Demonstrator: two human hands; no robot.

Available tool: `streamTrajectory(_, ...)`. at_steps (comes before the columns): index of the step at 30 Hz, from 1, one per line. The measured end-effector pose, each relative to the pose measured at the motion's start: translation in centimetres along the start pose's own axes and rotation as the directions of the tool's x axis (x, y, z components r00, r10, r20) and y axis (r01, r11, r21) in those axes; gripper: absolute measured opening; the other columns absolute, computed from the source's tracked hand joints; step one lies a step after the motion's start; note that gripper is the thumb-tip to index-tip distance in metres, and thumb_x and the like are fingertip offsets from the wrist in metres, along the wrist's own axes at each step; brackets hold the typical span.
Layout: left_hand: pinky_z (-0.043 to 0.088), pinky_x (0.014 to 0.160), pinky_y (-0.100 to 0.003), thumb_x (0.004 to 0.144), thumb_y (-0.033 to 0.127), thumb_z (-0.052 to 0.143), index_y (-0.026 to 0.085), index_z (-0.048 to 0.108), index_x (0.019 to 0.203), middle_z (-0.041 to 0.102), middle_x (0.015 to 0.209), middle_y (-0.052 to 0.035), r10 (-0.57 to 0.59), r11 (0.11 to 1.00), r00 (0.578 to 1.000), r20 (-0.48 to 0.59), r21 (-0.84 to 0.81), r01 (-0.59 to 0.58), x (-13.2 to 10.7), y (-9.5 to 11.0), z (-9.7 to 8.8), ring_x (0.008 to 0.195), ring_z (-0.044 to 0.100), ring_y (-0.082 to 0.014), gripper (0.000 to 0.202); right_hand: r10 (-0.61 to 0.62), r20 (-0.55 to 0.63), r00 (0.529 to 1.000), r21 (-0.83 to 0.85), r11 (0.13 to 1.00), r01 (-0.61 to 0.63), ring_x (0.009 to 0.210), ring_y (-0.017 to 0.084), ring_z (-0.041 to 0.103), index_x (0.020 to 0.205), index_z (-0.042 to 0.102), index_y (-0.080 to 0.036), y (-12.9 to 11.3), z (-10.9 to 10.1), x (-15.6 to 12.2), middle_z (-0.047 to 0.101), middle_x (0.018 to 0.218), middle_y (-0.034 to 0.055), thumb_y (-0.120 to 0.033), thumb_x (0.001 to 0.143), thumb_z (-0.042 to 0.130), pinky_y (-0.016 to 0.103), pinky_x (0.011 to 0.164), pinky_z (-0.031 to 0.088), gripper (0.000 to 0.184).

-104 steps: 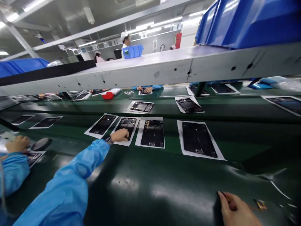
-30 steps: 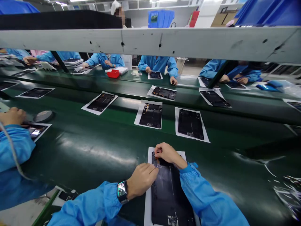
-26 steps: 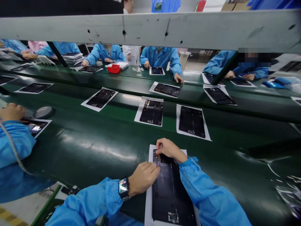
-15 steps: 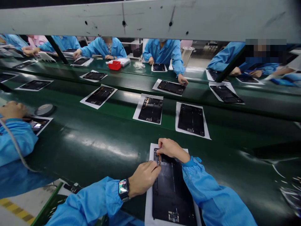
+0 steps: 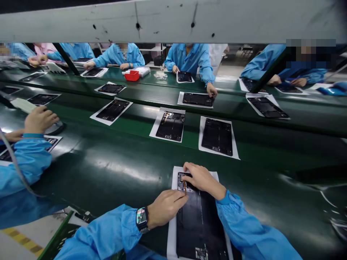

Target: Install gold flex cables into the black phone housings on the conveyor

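An open black tablet housing point(image 5: 199, 220) lies on a white sheet point(image 5: 171, 238) in front of me, its long side pointing away. A narrow orange flex cable point(image 5: 184, 187) runs over its upper left part. With closed fingertips my left hand point(image 5: 168, 207), a watch point(image 5: 141, 216) on its wrist, pinches the cable's near end. Reaching in from the right, my right hand point(image 5: 202, 177) has its fingers bent at the cable's far end, a fingertip against it. The exact grip there is partly hidden. Small metallic parts show near the housing's bottom edge.
More tablet housings on white sheets lie ahead, including one housing point(image 5: 217, 136) at right and another point(image 5: 171, 125) beside it. A co-worker's hand point(image 5: 40, 119) is at the left by a round grey object. Several people sit opposite, near a red bin point(image 5: 132, 75). A beam point(image 5: 168, 21) crosses above.
My right hand has shifted slightly right and down, and my left hand slightly right; the cable stays between them. At left, the co-worker's hand has moved right and over the round object.
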State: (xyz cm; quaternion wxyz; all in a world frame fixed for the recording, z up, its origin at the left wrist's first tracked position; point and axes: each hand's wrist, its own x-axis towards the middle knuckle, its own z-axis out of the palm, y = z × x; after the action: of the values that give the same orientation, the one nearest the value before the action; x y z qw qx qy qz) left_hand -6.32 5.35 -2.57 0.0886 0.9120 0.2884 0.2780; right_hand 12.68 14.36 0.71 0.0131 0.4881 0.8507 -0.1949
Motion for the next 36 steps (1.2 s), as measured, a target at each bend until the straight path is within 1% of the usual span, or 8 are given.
streamTrajectory(4, 0.057, 0.074, -0.029, 0.097, 0.008, 0.043, 0.009, 0.059, 0.109, 0.067, 0.095, -0.0074, 0.02, 1.0, 1.0, -0.001, 0.009, -0.02, 0.3, 0.2, -0.5, 0.082, 0.065, -0.0161, 0.02, 0.016, -0.025, 1.0, -0.02, 1.0, -0.016, 0.082, 0.021, 0.063, 0.098, 0.051, -0.022, -0.1, 0.0, 0.0, 0.065, 0.096, 0.0021, -0.035, 0.089, 0.067, 0.03, 0.064, 0.033, 0.023)
streamTrajectory(8, 0.056, 0.07, -0.029, 0.096, 0.01, 0.045, 0.011, 0.061, 0.108, 0.067, 0.094, -0.0075, -0.031, 0.999, 1.0, 0.005, 0.044, 0.03, 0.3, 0.5, -1.1, 0.08, 0.065, -0.0165, 0.019, 0.006, -0.013, 1.0, -0.009, 1.0, -0.006, 0.079, 0.021, 0.063, 0.097, 0.052, -0.022, -0.3, -0.2, 0.2, 0.065, 0.094, 0.0017, -0.034, 0.087, 0.069, 0.03, 0.061, 0.031, 0.023)
streamTrajectory(11, 0.056, 0.081, -0.033, 0.095, 0.011, 0.048, 0.012, 0.063, 0.108, 0.066, 0.109, -0.0103, -0.074, 0.995, 0.997, 0.003, 0.071, 0.074, 0.0, 0.8, -1.2, 0.096, 0.064, -0.0206, 0.02, -0.001, -0.008, 1.0, 0.026, 1.0, 0.002, 0.081, 0.02, 0.064, 0.097, 0.052, -0.023, 0.0, -0.2, 0.3, 0.066, 0.094, 0.0005, -0.034, 0.087, 0.069, 0.03, 0.061, 0.032, 0.023)
streamTrajectory(14, 0.054, 0.093, -0.036, 0.095, 0.01, 0.05, 0.011, 0.063, 0.111, 0.066, 0.119, -0.0096, -0.062, 0.996, 0.998, 0.028, 0.071, 0.06, -0.4, 1.0, -1.1, 0.112, 0.06, -0.0231, 0.021, 0.001, -0.007, 1.0, 0.074, 0.997, 0.0, 0.085, 0.021, 0.064, 0.098, 0.051, -0.023, 0.4, 0.1, 0.3, 0.067, 0.096, -0.0002, -0.034, 0.087, 0.07, 0.03, 0.062, 0.032, 0.024)
streamTrajectory(19, 0.055, 0.089, -0.035, 0.097, 0.011, 0.048, 0.01, 0.063, 0.114, 0.067, 0.119, -0.0081, -0.026, 0.998, 0.993, 0.112, 0.065, 0.019, -1.0, 0.9, -0.7, 0.108, 0.062, -0.0224, 0.023, -0.005, -0.022, 1.0, 0.13, 0.992, 0.008, 0.085, 0.021, 0.065, 0.097, 0.052, -0.024, 0.8, 0.3, 0.3, 0.068, 0.097, -0.0008, -0.033, 0.086, 0.071, 0.03, 0.061, 0.029, 0.024)
streamTrajectory(24, 0.055, 0.086, -0.036, 0.097, 0.012, 0.047, 0.009, 0.064, 0.113, 0.067, 0.12, -0.0094, -0.005, 0.995, 0.99, 0.139, 0.104, -0.009, -0.9, 0.9, -0.7, 0.105, 0.062, -0.0237, 0.022, -0.003, -0.02, 1.0, 0.142, 0.99, 0.006, 0.082, 0.021, 0.064, 0.097, 0.052, -0.023, 0.8, 0.3, 0.3, 0.068, 0.095, 0.0001, -0.034, 0.087, 0.07, 0.029, 0.059, 0.029, 0.024)
streamTrajectory(31, 0.054, 0.086, -0.037, 0.099, 0.012, 0.043, 0.007, 0.063, 0.112, 0.066, 0.12, -0.0136, 0.021, 0.985, 0.98, 0.2, 0.162, -0.054, -0.5, 1.2, -1.1, 0.106, 0.062, -0.0237, 0.024, 0.007, -0.012, 1.0, 0.135, 0.991, -0.005, 0.083, 0.021, 0.064, 0.098, 0.053, -0.022, 0.8, 0.2, 0.3, 0.068, 0.095, 0.0011, -0.035, 0.087, 0.07, 0.029, 0.06, 0.032, 0.023)
streamTrajectory(36, 0.054, 0.086, -0.039, 0.097, 0.011, 0.046, 0.006, 0.062, 0.114, 0.065, 0.122, -0.0146, 0.023, 0.985, 0.972, 0.233, 0.164, -0.062, -0.6, 1.2, -1.0, 0.106, 0.062, -0.0256, 0.024, 0.012, -0.019, 1.0, 0.135, 0.991, -0.01, 0.079, 0.02, 0.063, 0.097, 0.053, -0.023, 0.8, 0.2, 0.3, 0.068, 0.095, 0.0001, -0.035, 0.087, 0.07, 0.029, 0.059, 0.03, 0.023)
